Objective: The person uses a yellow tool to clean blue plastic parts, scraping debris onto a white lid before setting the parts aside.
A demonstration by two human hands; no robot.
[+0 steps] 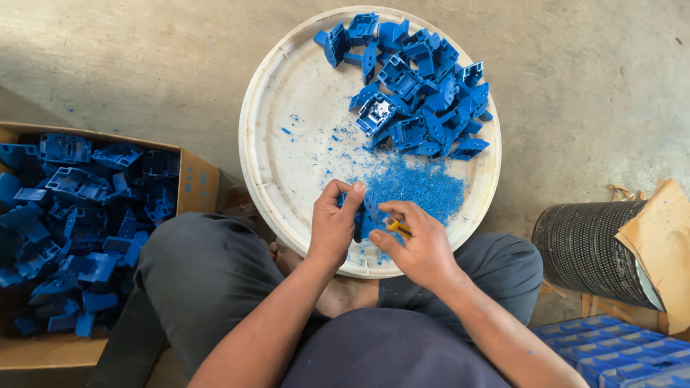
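Note:
My left hand (334,224) grips a small blue plastic part (365,221) over the near edge of a round white tray (287,86). Close beside it, my right hand (417,241) holds a small yellow-handled cutter (399,228) against that part. A heap of blue shavings (417,185) lies on the tray just beyond my hands. A pile of similar blue plastic parts (420,90) fills the tray's far right side.
A cardboard box (198,179) at my left holds many blue parts. A dark perforated cylinder (586,248) and torn cardboard (665,237) lie at right, with blue crates (611,348) at the lower right. My knees flank the tray on a concrete floor.

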